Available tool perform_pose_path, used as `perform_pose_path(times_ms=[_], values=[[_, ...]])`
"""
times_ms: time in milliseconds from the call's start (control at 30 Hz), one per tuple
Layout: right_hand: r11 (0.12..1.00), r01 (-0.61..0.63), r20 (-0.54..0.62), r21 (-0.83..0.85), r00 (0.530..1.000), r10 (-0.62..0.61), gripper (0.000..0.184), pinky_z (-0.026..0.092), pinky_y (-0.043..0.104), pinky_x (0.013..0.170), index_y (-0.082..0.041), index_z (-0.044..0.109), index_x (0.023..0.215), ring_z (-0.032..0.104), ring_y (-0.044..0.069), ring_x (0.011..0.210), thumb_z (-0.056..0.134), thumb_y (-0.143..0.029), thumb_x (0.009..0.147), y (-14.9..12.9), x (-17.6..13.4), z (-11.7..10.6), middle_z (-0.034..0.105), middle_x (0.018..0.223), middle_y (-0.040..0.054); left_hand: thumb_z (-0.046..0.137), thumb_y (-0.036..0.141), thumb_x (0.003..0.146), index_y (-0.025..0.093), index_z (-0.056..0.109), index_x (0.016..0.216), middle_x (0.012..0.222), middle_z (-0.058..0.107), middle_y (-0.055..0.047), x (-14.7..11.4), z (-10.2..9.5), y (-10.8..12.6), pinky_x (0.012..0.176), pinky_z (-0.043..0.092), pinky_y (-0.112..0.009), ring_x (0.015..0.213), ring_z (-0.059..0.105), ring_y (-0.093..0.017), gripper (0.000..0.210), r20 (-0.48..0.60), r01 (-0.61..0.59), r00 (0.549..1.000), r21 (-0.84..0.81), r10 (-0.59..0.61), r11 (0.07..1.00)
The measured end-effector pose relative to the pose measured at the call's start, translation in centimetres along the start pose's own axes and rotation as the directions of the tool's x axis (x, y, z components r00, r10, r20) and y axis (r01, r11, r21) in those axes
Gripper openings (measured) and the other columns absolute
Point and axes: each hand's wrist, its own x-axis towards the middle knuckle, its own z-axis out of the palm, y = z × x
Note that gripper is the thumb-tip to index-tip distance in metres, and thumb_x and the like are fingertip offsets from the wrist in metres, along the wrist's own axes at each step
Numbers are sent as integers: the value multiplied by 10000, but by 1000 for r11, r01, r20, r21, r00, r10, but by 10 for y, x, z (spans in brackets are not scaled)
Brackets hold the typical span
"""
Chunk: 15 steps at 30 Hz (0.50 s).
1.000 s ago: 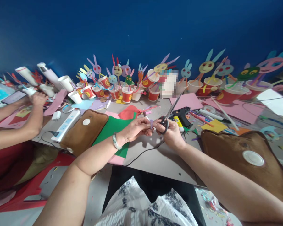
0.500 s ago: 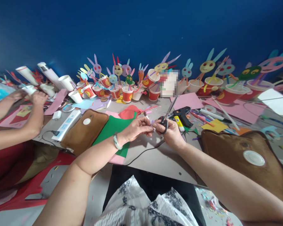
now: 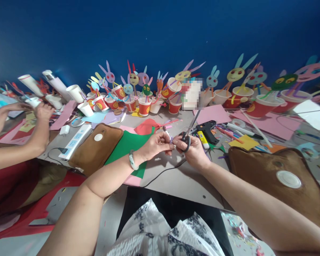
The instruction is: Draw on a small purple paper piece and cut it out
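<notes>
My left hand (image 3: 158,145) is closed in a pinch on a small purple piece of paper (image 3: 171,139), mostly covered by the fingers. Scissors (image 3: 187,138) with dark handles rest in my right hand (image 3: 196,151), their blades pointing up and away from me. The right thumb and forefinger meet close to the left fingertips, by the purple piece. Under my left wrist lies a green paper sheet (image 3: 128,147). Just beyond my right hand are a glue stick (image 3: 203,139) with a yellow label and a black glue gun (image 3: 209,130).
Paper cups (image 3: 144,106) with paper rabbit figures line the blue wall. Brown cushion-like pads (image 3: 97,149) lie on both sides. A power strip (image 3: 76,142) sits at left, near a co-worker's hands (image 3: 44,111) and a cup. A black cord (image 3: 162,172) crosses the table's front.
My fingertips have shifted slightly around the purple piece; both hands keep nearly the same place. The co-worker's left-side hand has moved slightly.
</notes>
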Motion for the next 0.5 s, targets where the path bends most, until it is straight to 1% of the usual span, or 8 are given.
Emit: perform_pose_path(times_ms=[233,367,500], values=[[1000,23,20,-9,1000,-23,236,316,262,483,-180,708,703,440,99,507,823,-382,742,1,1,-1,574,599,-18,830,399,721,164,464,814,649,634,31,0,-1,-1,570,481,-222,549,628,-95,444,6,-7,1000,-23,7,1000],[999,31,21,11,999,-31,238,312,261,482,-183,703,704,432,95,499,831,-381,736,0,0,-1,571,587,-25,823,401,730,166,467,815,639,641,28,0,-2,-4,564,477,-223,540,630,-101,435,8,-4,1000,-22,4,1000],[999,44,23,-5,999,-44,244,316,258,484,-182,705,708,434,95,497,824,-392,745,-1,0,0,555,564,-30,813,385,741,168,470,816,629,645,28,0,-3,-4,564,482,-224,540,638,-108,414,11,-13,1000,-21,13,1000]])
